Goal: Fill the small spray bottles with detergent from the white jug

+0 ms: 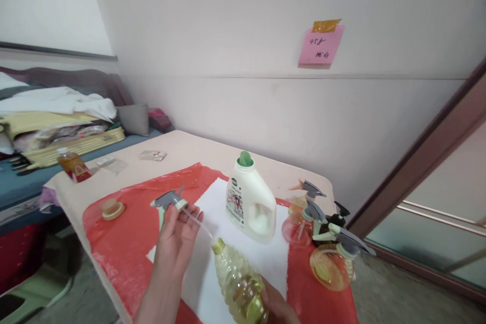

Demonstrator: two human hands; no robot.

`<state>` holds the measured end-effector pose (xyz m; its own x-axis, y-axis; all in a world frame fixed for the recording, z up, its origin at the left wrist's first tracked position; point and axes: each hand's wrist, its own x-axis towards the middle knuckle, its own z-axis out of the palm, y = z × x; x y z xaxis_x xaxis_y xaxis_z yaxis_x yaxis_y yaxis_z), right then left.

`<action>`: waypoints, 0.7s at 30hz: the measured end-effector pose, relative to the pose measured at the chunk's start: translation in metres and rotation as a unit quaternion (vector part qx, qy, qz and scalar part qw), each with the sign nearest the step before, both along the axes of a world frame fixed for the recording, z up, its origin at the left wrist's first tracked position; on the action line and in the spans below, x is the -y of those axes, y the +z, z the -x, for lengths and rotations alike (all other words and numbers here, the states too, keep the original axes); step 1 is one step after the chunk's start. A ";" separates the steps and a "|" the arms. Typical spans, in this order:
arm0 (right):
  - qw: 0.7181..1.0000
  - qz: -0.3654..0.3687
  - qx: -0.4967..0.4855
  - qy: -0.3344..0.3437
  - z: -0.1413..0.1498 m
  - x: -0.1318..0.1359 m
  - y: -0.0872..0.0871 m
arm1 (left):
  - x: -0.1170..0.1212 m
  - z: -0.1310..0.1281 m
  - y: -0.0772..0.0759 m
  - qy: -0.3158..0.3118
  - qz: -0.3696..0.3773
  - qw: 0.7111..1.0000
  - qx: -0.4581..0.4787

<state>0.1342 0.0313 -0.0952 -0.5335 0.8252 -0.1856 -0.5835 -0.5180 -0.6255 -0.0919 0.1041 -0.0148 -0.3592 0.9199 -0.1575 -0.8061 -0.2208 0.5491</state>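
Note:
My left hand (178,235) is closed on a grey and pale green trigger spray head (170,200), holding it by its collar. The thin clear dip tube hangs down to the right, its tip at the mouth of a ribbed yellow-green spray bottle (236,276). I cannot tell whether the tip is inside the neck. My right hand (279,304) grips that bottle low on its right side, tilted with the neck to the upper left. Liquid shows in its lower part. Behind it stands a cream detergent jug (252,202) with a green spout.
Several spray bottles with trigger heads, one orange-tinted (330,268), stand at the right. A beige cap (113,209) lies on the red sheet (117,248) at left. White paper (205,283) is underneath. An amber bottle (74,166) is at the far left corner.

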 end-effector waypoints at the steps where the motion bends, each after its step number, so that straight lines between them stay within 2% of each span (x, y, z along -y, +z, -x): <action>1: 1.000 -0.007 -0.004 0.005 0.000 -0.001 0.000 | -0.002 0.009 0.001 0.027 0.003 1.000 0.009; 3: 1.000 -0.014 -0.014 0.012 -0.001 -0.001 0.000 | -0.003 0.023 0.003 0.070 0.008 0.997 0.025; 6: 1.000 -0.017 -0.012 0.008 -0.001 0.000 0.000 | -0.002 0.035 0.006 0.091 0.005 0.995 0.027; 12: 0.998 -0.051 0.019 -0.041 0.000 -0.004 -0.013 | 0.003 0.031 0.008 0.064 -0.005 0.998 0.016; 17: 0.996 -0.074 0.026 -0.035 0.001 -0.009 -0.023 | 0.004 0.025 0.001 0.036 -0.005 0.999 0.026; 21: 0.991 -0.088 0.070 -0.066 0.000 -0.012 -0.027 | 0.006 0.020 -0.001 0.014 -0.002 1.000 0.025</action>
<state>0.1339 0.0436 -0.1218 -0.3976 0.9124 -0.0972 -0.5401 -0.3183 -0.7791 -0.1118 0.0977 -0.0159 -0.3772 0.9098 -0.1729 -0.8261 -0.2462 0.5068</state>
